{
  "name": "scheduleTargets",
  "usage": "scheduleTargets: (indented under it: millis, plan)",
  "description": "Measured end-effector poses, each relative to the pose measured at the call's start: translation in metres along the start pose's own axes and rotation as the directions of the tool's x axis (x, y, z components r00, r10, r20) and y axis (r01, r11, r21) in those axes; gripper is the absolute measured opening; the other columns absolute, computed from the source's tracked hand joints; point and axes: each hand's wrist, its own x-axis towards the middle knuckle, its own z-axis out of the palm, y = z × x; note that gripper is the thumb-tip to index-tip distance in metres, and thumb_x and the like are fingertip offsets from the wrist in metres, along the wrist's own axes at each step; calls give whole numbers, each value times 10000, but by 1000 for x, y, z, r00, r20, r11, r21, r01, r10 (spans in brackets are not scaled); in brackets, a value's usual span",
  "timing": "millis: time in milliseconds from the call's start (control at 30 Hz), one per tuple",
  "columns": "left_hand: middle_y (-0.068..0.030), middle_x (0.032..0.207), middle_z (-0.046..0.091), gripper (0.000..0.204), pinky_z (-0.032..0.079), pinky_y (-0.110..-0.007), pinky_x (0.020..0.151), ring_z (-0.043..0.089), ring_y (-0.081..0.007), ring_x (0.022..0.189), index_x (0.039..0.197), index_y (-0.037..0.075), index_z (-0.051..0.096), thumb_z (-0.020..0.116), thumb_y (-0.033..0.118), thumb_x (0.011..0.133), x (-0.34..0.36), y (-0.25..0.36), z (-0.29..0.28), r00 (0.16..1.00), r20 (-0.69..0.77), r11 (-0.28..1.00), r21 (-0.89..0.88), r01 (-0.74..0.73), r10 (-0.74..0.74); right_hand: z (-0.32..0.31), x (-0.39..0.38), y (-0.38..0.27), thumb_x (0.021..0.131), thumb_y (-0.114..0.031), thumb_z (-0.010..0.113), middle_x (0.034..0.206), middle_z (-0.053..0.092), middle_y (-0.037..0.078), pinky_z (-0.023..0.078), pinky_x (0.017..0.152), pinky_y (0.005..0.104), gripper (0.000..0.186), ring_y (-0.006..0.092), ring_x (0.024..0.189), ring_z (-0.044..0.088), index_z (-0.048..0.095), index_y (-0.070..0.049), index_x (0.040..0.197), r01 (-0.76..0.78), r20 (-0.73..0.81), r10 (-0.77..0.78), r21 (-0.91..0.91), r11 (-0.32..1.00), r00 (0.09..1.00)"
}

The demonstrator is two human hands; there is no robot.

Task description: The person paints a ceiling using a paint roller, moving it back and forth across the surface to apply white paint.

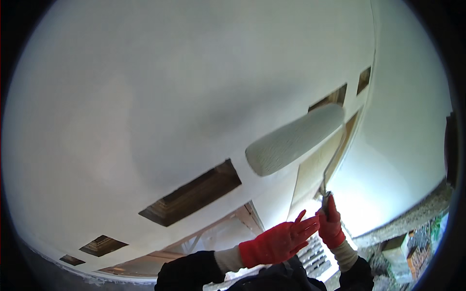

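Observation:
My right hand [332, 227], in a red glove with a light cuff, is closed around the handle of a paint roller [296, 139]. From the handle a bent metal rod [333, 156] runs up to a thick, pale, textured sleeve, held in front of the white wall [184, 87]. Whether the sleeve touches the wall, I cannot tell. Just left of the handle is my left hand [280, 242], also red-gloved, its fingers stretched out and apart. It holds nothing, and its fingertips come close to my right hand.
Dark rectangular recesses [194, 191] sit in the white surface, with a smaller one [103, 246] at lower left. Wood-framed openings [228, 233] lie below them. Another pale wall [403, 126] rises at right. Rubble, orange bricks [418, 261] and greenery show at lower right.

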Motion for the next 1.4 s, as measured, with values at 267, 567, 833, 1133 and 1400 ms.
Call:
scheduleTargets:
  millis: [267, 567, 833, 1133, 1400]
  plan:
    - [-218, 1341, 455, 531, 468, -374, 924, 566, -336, 1087, 1351, -35, 372, 566, 156, 895, -42, -41, 105, 970, 226, 991, -76, 107, -88, 18, -123, 67, 898, -20, 568, 1184, 621, 124, 475, 919, 329, 350, 207, 1109, 590, 537, -2, 1246, -316, 224, 309, -3, 949, 924]
    - [-225, 1239, 507, 497, 501, -395, 804, 611, -352, 880, 1292, -10, 404, 593, 143, 859, -73, -94, 184, 994, 47, 983, -147, 107, -102, 51, -153, 132, 875, -96, 611, 996, 671, 62, 493, 778, 301, 218, 165, 937, 630, 606, -68, 1091, -564, 298, 548, -38, 825, 781]
    - [-194, 1146, 476, 490, 409, -391, 951, 533, -345, 1042, 1203, -8, 417, 623, 101, 772, -73, -109, 200, 956, 100, 853, -433, 292, -276, 56, -130, 131, 869, -20, 542, 980, 678, 81, 492, 779, 305, 228, 162, 920, 627, 614, -50, 1082, -514, 327, 506, -69, 855, 798]
    - [-185, 1381, 395, 524, 403, -379, 1021, 425, -306, 1243, 1312, -13, 423, 613, 102, 837, -34, -108, 127, 990, -12, 989, 42, 144, -144, 59, -50, 65, 860, -76, 573, 936, 661, 165, 518, 709, 389, 223, 347, 885, 649, 596, -90, 1082, -218, 216, 207, 26, 976, 954]
    - [-205, 1451, 337, 504, 437, -390, 981, 505, -350, 1158, 1330, -12, 411, 578, 89, 865, 32, -73, 5, 992, -107, 965, 260, -32, 62, 47, 37, -27, 866, -79, 576, 847, 657, 162, 508, 664, 392, 238, 348, 793, 659, 581, -97, 1104, -32, 96, 40, -87, 996, 995]
